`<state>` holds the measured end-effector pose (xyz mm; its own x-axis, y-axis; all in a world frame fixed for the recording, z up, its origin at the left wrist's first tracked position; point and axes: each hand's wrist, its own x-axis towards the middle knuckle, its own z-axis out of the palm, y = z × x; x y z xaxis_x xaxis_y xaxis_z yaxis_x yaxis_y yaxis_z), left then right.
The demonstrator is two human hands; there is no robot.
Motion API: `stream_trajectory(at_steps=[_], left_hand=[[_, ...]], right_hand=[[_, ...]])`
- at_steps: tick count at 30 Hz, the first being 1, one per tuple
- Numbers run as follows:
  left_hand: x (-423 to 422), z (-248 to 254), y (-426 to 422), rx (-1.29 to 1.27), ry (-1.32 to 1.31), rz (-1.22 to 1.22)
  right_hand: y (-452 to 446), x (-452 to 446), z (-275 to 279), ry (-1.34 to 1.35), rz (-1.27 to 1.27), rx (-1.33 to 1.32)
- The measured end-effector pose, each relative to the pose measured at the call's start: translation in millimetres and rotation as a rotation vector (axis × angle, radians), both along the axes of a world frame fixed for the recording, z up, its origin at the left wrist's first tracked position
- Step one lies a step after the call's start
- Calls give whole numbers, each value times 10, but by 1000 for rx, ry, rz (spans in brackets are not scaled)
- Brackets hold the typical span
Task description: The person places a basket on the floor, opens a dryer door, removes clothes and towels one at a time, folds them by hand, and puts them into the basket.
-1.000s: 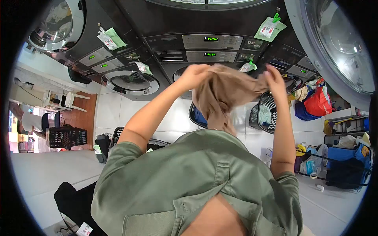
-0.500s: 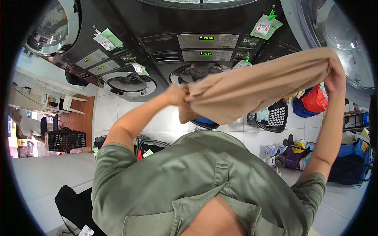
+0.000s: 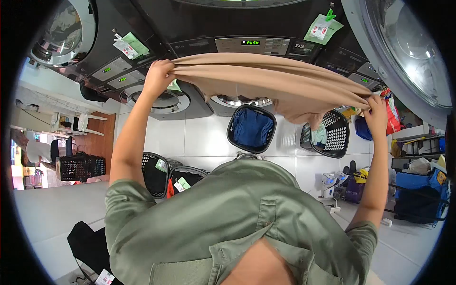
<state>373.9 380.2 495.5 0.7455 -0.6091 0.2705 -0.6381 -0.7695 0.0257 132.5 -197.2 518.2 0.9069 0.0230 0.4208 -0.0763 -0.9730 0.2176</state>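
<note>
A tan piece of clothing is stretched sideways in the air between my hands, its exact kind not clear. My left hand is closed on one end of it, in front of the machines at left. At the other end my right hand pinches the opposite edge, near the open round door at right. The lower edge of the cloth hangs loose in uneven folds. Below it on the floor stand a black basket with dark blue cloth inside and another black basket with some pale green cloth.
Stacked dark machines line the wall ahead, with green-clipped tags. An open round glass door juts in at upper right. Black baskets stand close at my left. Blue bags and a purple bag sit at right.
My left hand has moved left and up, my right hand slightly left and down. The tan cloth, bunched before, is now pulled out wide, and the basket with blue cloth shows fully.
</note>
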Motion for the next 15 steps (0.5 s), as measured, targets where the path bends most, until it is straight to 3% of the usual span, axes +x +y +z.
stream_trajectory(at_steps=[1,3,4,6,8,9,10,11,12,13,14,15], left_hand=[[-126,19,-30,-424,96,53],[-365,250,4,-745,211,51],[-443,339,135,-948,515,64],[-408,466,401,-1176,998,-658],[-549,529,215,-1624,863,-299],[-577,554,-30,-1668,702,41],[-684,452,-187,-1764,1040,359],[-659,17,-146,-1728,1270,208],[-1014,-156,-298,-1542,1044,467],[-1160,-642,-226,-1680,1349,264],[-1538,-1108,-116,-2004,1750,79],[-1857,-1034,-112,-2110,2015,-46]], right_hand=[[-67,-104,-23,18,1,232],[-29,-457,160,135,30,595],[22,-693,366,230,57,723],[-317,-955,375,148,708,1209],[-423,-857,71,-933,240,2034],[-504,-686,-155,-981,42,2093],[-515,-540,-473,-712,-99,2114],[-444,-442,-849,-496,-205,2125],[-236,-451,-1206,-320,-273,2137],[132,-516,-1496,-160,-329,2165],[492,-673,-1707,-21,-372,2212],[798,-852,-1853,113,-416,2251]])
